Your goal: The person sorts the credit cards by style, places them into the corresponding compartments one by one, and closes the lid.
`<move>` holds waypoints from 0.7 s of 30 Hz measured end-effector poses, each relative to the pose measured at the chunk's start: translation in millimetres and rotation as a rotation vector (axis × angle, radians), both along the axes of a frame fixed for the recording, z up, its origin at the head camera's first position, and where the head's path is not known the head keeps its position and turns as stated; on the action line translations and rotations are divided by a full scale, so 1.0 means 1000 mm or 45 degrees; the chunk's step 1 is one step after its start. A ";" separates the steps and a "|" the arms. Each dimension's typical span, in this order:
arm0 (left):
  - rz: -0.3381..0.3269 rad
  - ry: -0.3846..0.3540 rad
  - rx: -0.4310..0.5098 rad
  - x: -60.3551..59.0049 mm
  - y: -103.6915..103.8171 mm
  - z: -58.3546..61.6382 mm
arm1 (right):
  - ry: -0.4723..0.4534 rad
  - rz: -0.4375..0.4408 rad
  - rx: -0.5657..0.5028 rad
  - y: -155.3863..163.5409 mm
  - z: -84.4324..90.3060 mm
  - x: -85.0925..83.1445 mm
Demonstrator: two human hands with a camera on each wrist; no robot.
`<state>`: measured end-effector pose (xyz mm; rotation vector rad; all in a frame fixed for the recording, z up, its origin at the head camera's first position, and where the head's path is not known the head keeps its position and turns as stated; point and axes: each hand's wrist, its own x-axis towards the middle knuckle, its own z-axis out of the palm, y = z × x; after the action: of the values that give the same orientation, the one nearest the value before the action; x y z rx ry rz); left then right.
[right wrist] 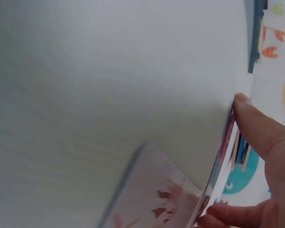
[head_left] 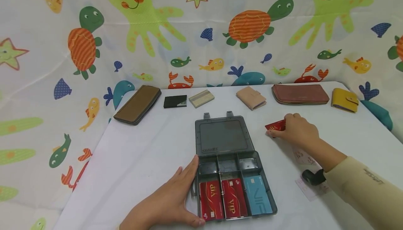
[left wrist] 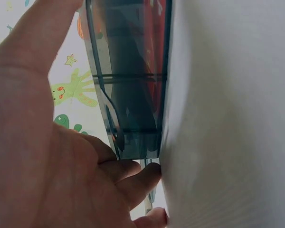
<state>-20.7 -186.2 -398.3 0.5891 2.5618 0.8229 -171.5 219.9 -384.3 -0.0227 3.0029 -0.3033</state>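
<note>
An open grey plastic case (head_left: 267,188) lies at the table's front centre, its lid (head_left: 223,135) folded flat behind it. Its near compartments hold two red VIP cards (head_left: 211,196) and one blue VIP card (head_left: 257,195). My left hand (head_left: 170,198) lies flat on the table with straight fingers against the case's left wall; the left wrist view shows that hand (left wrist: 38,142) beside the case (left wrist: 128,71). To the right of the lid, my right hand (head_left: 297,130) pinches a small stack of cards, red on top (head_left: 274,126). Thumb and finger of that hand (right wrist: 270,142) clasp the stack's edge (right wrist: 223,147).
Pale patterned cards (head_left: 303,156) lie on the white table under my right forearm. Along the back edge sit a brown long wallet (head_left: 138,104), black card holder (head_left: 175,101), beige card case (head_left: 201,98), pink wallet (head_left: 251,97), reddish long wallet (head_left: 300,94) and yellow wallet (head_left: 345,99).
</note>
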 end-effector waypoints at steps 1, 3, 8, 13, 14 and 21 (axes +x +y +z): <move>0.002 0.001 0.000 0.000 0.000 0.000 | -0.011 -0.012 0.000 0.000 0.000 -0.001; 0.004 0.006 -0.001 0.000 0.000 0.000 | -0.034 -0.035 -0.002 0.001 0.000 -0.004; 0.005 0.006 -0.002 0.000 0.000 0.000 | -0.128 -0.093 -0.052 0.002 0.002 -0.011; 0.001 -0.009 -0.004 -0.001 0.000 0.000 | -0.182 -0.122 -0.106 0.004 0.002 -0.015; 0.001 -0.012 -0.002 -0.001 0.000 0.000 | -0.178 -0.115 -0.110 0.004 0.002 -0.015; -0.011 -0.001 -0.003 -0.002 -0.001 -0.001 | -0.037 -0.058 -0.274 0.008 0.001 -0.014</move>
<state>-22.5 -186.8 -399.4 0.5987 2.5574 0.8170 -185.7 227.5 -383.1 0.0298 2.9309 -0.6240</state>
